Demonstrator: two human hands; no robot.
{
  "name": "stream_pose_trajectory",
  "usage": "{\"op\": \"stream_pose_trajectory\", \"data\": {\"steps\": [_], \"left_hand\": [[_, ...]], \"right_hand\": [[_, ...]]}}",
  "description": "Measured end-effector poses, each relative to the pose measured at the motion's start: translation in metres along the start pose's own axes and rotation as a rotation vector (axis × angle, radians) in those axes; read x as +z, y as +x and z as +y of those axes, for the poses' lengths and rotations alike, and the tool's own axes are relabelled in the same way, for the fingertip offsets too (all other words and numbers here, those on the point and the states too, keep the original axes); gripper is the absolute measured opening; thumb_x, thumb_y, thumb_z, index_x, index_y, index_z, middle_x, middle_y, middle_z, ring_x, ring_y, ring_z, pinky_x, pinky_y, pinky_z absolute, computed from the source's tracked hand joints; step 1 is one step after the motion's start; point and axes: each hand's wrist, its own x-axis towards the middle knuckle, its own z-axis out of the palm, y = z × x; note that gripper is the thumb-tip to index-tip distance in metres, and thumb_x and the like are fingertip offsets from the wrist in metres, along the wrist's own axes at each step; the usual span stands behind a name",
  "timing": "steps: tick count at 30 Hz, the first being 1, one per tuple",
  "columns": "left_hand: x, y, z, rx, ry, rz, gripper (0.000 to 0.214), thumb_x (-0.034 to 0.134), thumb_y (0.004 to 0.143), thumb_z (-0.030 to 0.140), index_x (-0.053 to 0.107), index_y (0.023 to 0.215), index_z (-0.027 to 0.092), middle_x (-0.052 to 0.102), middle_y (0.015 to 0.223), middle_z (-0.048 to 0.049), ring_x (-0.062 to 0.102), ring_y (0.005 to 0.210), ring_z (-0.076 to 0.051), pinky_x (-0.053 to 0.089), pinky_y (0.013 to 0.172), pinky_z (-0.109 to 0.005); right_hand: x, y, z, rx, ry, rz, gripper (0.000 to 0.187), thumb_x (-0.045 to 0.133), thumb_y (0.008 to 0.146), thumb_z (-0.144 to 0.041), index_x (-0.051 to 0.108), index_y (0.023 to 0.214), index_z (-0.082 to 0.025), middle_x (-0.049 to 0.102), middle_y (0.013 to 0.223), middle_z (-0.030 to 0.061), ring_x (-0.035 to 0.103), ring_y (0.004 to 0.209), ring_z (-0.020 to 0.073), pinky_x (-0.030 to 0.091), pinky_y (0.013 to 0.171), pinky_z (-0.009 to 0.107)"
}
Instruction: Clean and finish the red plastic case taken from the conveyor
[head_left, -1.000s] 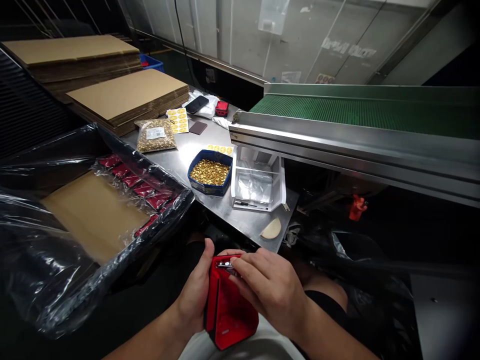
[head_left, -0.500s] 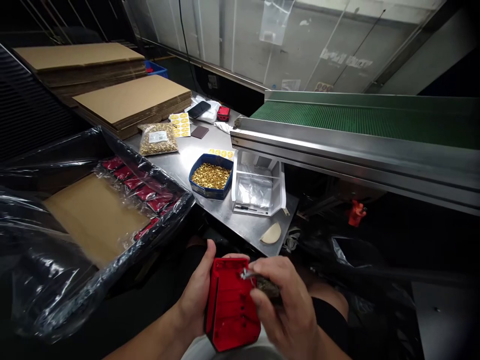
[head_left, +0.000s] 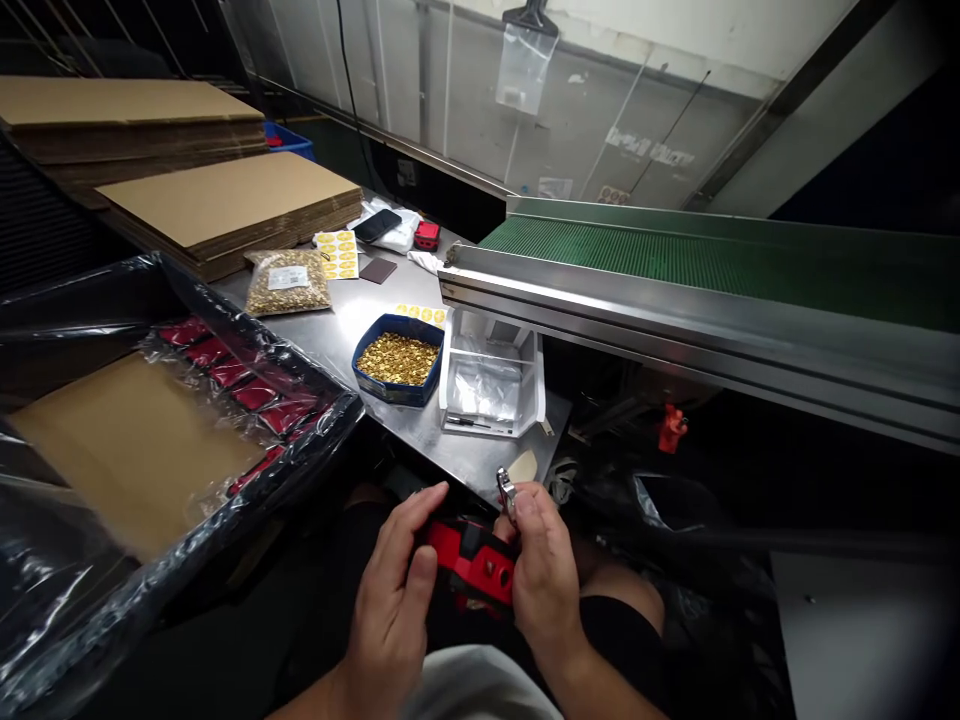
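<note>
While a red-and-black case [head_left: 481, 565] is held crosswise, its left end flanked by the left hand [head_left: 394, 597], loosely spread, and its right end met by the right hand [head_left: 545, 575], a silver metal piece [head_left: 506, 487] is pinched tip-up in the latter's grip, short of the worktop [head_left: 450, 455].

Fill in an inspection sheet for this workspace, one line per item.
Surface: metal table, bearing a blue tub of gold pieces and a white bin with clear bags.
Things in hand: red-and-black case and a shiny metal piece.
Clutter: phone and sticker sheet farther back.
Hands: right hand pinches the metal piece; left hand is at the case, its grip unclear.
Cables: black cable hangs by the back wall.
Surroundings: green conveyor belt right, cardboard stack left.
</note>
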Motion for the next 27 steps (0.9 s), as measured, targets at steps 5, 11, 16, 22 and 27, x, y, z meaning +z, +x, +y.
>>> {"op": "stream_pose_trajectory", "data": {"steps": [5,11,16,22,27], "left_hand": [[-0.004,-0.008,0.003,0.078,0.069,-0.135,0.030,0.052,0.097,0.035,0.065,0.123,0.027,0.061,0.127,-0.0045,0.046,0.127,-0.028,0.030,0.115,-0.035],[-0.004,0.000,0.012,0.118,0.144,-0.202,0.026,0.061,0.092,0.032,0.066,0.117,0.027,0.064,0.113,-0.0062,0.060,0.102,-0.026,0.048,0.088,-0.030],[-0.003,0.003,0.017,0.154,0.250,-0.241,0.038,0.075,0.083,0.034,0.062,0.118,0.029,0.063,0.111,-0.0045,0.060,0.098,-0.023,0.049,0.086,-0.027],[-0.011,0.001,0.018,0.130,0.208,-0.372,0.047,0.065,0.090,0.038,0.052,0.134,0.033,0.057,0.124,-0.0048,0.055,0.111,-0.025,0.045,0.096,-0.028],[-0.013,0.001,0.014,-0.010,0.163,-0.426,0.034,0.056,0.096,0.037,0.055,0.129,0.034,0.057,0.122,-0.0025,0.053,0.113,-0.021,0.043,0.096,-0.024]], "right_hand": [[-0.003,0.002,0.003,0.037,0.026,-0.007,0.042,0.041,0.093,-0.057,0.043,0.072,-0.020,0.041,0.062,-0.0040,0.036,0.057,0.0109,0.036,0.056,0.027],[-0.006,0.002,0.007,0.054,0.021,-0.014,0.041,0.042,0.093,-0.057,0.044,0.074,-0.021,0.041,0.061,-0.0043,0.036,0.056,0.0115,0.035,0.055,0.027],[-0.009,0.004,0.005,0.071,0.045,-0.022,0.041,0.042,0.093,-0.057,0.043,0.074,-0.020,0.042,0.061,-0.0046,0.036,0.055,0.0105,0.035,0.054,0.026],[-0.012,0.007,0.007,0.092,0.042,-0.056,0.041,0.043,0.093,-0.056,0.045,0.075,-0.020,0.042,0.061,-0.0050,0.037,0.056,0.0095,0.034,0.056,0.026],[-0.015,0.009,0.009,0.048,-0.077,-0.071,0.041,0.040,0.094,-0.056,0.046,0.075,-0.020,0.044,0.061,-0.0048,0.039,0.058,0.0098,0.037,0.059,0.026]]}}
